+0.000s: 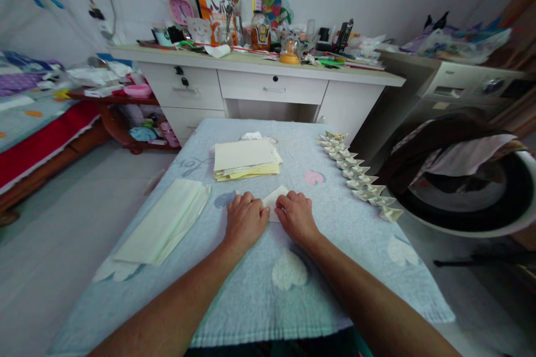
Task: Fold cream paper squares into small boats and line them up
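Paper (272,199) lies at the clock's centre on the cloth-covered table (234,301), partly under both hands. The left hand (247,216) touches it from 8 o'clock, the right hand (296,216) from 4, fingers bent; whether either pinches or merely presses, I cannot tell. A paper stack (244,154) sits near at 11, longer sheets (161,223) at 9, folded boats (352,172) from 2 to 3.
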Motion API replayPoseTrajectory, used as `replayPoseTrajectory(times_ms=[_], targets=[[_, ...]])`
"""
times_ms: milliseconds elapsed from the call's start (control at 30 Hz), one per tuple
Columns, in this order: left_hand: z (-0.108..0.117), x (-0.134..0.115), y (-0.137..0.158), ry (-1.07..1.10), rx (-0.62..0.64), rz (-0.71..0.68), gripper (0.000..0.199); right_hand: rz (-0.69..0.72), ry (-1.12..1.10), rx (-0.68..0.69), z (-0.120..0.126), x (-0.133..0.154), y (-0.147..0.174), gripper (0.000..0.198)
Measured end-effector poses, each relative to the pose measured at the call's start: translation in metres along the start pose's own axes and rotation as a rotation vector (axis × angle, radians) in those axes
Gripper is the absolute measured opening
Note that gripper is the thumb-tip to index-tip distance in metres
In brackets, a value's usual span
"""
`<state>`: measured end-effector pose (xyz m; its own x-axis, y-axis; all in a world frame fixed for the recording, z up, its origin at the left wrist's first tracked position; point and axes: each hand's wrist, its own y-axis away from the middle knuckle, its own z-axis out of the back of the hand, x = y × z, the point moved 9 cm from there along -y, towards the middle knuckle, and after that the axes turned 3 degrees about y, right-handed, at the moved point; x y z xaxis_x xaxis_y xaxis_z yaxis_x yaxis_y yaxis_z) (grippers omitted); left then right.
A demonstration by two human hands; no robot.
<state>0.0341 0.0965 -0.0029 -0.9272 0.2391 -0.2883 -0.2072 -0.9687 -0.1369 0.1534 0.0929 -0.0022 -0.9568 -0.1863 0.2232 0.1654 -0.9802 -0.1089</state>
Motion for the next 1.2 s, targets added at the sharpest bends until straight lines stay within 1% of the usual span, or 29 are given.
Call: replayPoseTrajectory(times_ms=[200, 400, 567, 633, 733, 833, 1000, 1200], targets=[[0.000, -0.001, 0.000, -0.006, -0.003, -0.003, 0.028, 0.019, -0.027, 0.017, -0.003, -0.001, -0.001, 0.010], [-0.002, 0.000, -0.001, -0.001, -0.006, -0.005, 0.028, 0.005, -0.049, 0.008, -0.002, -0.002, -0.002, 0.008], [-0.002, 0.004, -0.002, 0.066, -0.025, -0.006, 0.023, 0.010, -0.037, -0.002, 0.000, -0.001, -0.001, 0.008], [0.001, 0.003, -0.001, 0.145, -0.041, -0.036, 0.015, 0.013, -0.032, 0.006, -0.001, 0.000, -0.002, 0.009], [0.004, -0.003, 0.000, 0.265, -0.050, -0.133, 0.009, 0.010, -0.017, 0.024, -0.002, -0.001, -0.002, 0.009], [0.003, -0.007, 0.002, 0.287, -0.021, -0.180, 0.006, 0.012, 0.006, 0.032, -0.003, 0.000, -0.002, 0.009], [-0.003, -0.001, 0.001, 0.234, 0.047, -0.116, 0.006, 0.023, 0.041, 0.031, -0.002, 0.002, -0.002, 0.010], [-0.002, 0.019, -0.002, 0.190, 0.139, -0.041, 0.008, 0.038, 0.074, 0.053, -0.002, 0.004, 0.001, 0.013]])
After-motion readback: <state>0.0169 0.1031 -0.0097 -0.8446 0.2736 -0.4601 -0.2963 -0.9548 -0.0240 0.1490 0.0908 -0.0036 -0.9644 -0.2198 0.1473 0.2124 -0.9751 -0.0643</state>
